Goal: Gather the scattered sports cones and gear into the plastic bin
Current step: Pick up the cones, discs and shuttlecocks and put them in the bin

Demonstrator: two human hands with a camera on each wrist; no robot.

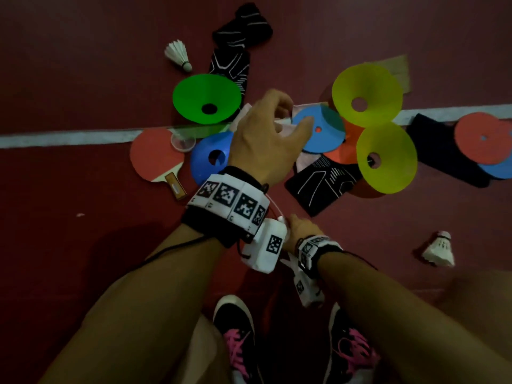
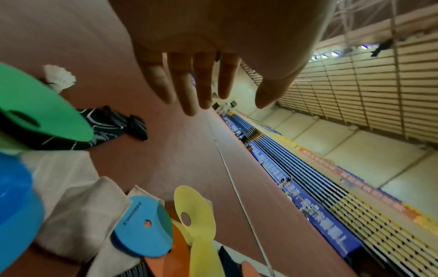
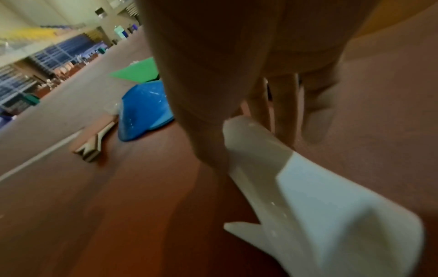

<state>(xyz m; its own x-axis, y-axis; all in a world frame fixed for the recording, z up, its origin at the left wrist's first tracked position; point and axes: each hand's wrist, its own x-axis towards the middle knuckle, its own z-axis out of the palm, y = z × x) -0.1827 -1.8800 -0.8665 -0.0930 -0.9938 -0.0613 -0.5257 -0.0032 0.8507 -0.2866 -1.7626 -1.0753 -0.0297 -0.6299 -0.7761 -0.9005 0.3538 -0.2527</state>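
- The left hand [image 1: 263,134] hovers over the pile; the left wrist view shows its fingers [image 2: 189,84] straight and spread, holding nothing.
- The right hand [image 1: 300,228] sits low beneath the left wrist, mostly hidden. Its view is blurred, so whether its fingers hold anything I cannot tell.
- Scattered on the matte red floor [image 1: 83,79]: a glossy green cone [image 1: 206,98], a blue cone [image 1: 210,159], two translucent yellow cones [image 1: 367,95] [image 1: 386,157], each a shallow funnel with a round hole.
- A flat blue disc [image 1: 324,131] lies on pale cloth [image 2: 78,187], overlapping an orange disc [image 1: 343,151].
- Black knitted pieces with white lines [image 1: 321,184] lie among them.
- A red paddle [image 1: 155,156] with wooden handle lies left, touching a clear cup [image 1: 182,142].
- Two feathered shuttlecocks [image 1: 178,55] [image 1: 440,249] lie well apart.
- No bin shows in any view.
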